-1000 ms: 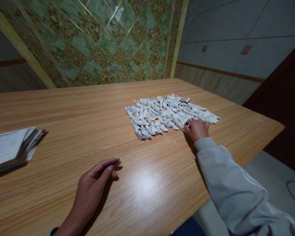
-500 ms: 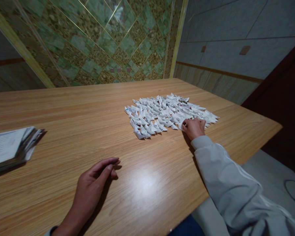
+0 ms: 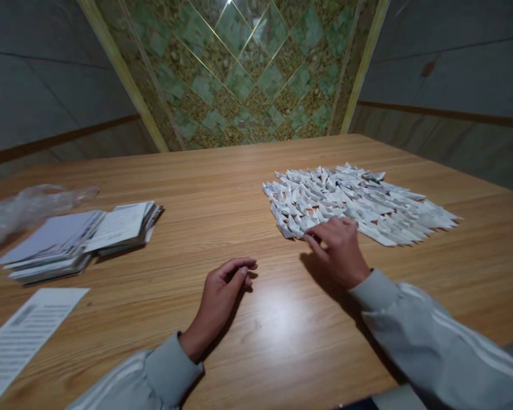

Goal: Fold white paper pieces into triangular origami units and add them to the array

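Observation:
Many small folded white paper boats (image 3: 320, 193) stand packed together on the right half of the wooden table. My right hand (image 3: 340, 247) hovers over the table just in front of their near edge, fingers loosely bent, thumb apart from the index finger, nothing visible between them. It hides part of the near row. My left hand (image 3: 224, 287) rests on the table left of it, lightly curled, with a gap between thumb and fingers and no object in it. A single printed paper strip (image 3: 29, 336) lies flat at the lower left.
Two stacks of paper stand on the left: a lilac-topped stack (image 3: 53, 239) and a printed stack (image 3: 123, 228). Behind them lies a crumpled clear plastic bag (image 3: 34, 205). The wooden table (image 3: 205, 188) reaches toward a green patterned wall (image 3: 239, 80).
The view has turned left, bringing the lilac-topped stack, the bag and the loose strip into sight. My right hand has drawn back from the boats toward me. My left hand keeps its pose.

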Demonstrator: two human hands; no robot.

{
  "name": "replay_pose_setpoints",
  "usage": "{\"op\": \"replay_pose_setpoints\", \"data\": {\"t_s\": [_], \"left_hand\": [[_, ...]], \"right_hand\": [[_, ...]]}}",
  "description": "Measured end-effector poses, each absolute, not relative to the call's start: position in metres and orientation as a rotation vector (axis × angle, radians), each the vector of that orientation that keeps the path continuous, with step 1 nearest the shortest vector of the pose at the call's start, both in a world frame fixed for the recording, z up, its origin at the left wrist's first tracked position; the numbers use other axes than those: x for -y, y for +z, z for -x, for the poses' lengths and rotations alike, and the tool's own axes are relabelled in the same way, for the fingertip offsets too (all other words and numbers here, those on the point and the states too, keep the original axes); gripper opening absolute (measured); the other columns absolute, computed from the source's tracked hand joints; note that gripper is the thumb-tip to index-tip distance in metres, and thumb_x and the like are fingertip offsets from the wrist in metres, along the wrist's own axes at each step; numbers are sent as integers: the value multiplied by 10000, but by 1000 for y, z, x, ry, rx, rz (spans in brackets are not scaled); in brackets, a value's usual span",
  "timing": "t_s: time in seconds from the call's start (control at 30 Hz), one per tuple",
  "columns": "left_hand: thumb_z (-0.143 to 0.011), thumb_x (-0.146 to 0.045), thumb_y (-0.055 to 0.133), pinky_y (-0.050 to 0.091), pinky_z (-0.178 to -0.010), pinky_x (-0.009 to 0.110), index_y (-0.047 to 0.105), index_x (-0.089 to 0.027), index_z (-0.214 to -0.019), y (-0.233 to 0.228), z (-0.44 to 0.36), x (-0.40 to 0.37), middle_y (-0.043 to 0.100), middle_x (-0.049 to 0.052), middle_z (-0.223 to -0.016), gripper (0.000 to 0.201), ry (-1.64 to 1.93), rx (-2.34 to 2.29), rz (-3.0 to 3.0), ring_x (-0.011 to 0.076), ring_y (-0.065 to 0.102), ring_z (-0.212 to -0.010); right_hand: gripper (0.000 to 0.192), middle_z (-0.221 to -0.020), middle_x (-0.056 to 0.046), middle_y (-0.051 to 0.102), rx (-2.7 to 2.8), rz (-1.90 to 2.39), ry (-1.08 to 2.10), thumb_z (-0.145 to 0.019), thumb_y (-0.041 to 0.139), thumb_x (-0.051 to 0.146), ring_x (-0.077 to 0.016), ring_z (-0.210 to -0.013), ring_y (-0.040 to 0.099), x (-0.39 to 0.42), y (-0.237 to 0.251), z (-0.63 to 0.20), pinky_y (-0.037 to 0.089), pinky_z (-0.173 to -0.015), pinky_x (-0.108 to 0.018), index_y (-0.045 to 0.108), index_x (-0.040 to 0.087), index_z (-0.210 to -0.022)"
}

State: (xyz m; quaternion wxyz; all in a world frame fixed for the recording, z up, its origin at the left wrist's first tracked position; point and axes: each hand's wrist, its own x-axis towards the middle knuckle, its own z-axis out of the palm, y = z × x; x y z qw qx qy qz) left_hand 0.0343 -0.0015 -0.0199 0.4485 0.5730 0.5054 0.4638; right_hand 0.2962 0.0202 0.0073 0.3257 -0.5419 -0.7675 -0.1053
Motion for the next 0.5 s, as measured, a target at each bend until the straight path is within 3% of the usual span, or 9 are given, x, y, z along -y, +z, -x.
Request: {"op": "replay_pose_setpoints", "data": {"t_s": [0.17, 0.27, 0.33, 0.43, 0.5], "left_hand": [[-870, -410, 595, 575, -654, 303, 737, -159, -1039, -8, -17, -10, 755, 115, -1036, 335, 1269, -1378, -1495, 203, 713, -779], [-849, -414, 629, 554, -872, 358, 746, -189, -1047, 12, 24, -33, 750, 104, -1114, 321, 1315, -1486, -1607, 246, 689, -1022], [-792, -369, 693, 440, -1058, 389, 768, -205, -1001, 28, 64, -51, 736, 96, -1183, 276, 1288, -1579, -1746, 271, 624, -1181], [-751, -372, 698, 395, -1070, 412, 767, -208, -960, 43, 127, -72, 749, 94, -1146, 275, 1172, -1870, -2026, 318, 614, -1192], [-700, -372, 746, 456, -953, 371, 761, -197, -883, 46, 159, -80, 775, 63, -976, 253, 1140, -1958, -2028, 325, 662, -1070]], "right_hand": [[124, -755, -13, 695, 2184, 1167, 155, -911, 613, 156, -191, -792, 549, -4, -9, -213, 299, -803, -343, 662, 180, -800], [167, -729, -20, 670, 2277, 1038, 264, -925, 586, 163, -184, -768, 530, -4, -19, -203, 308, -786, -337, 649, 172, -771], [186, -732, -30, 665, 2302, 980, 304, -940, 567, 174, -186, -771, 524, -5, -23, -206, 317, -797, -343, 646, 168, -772], [181, -751, -40, 669, 2264, 977, 329, -953, 556, 190, -193, -780, 521, -5, -24, -210, 322, -790, -348, 651, 168, -800], [186, -747, -36, 668, 2273, 962, 348, -957, 554, 194, -192, -774, 518, -3, -24, -210, 320, -790, -351, 648, 173, -798]]}}
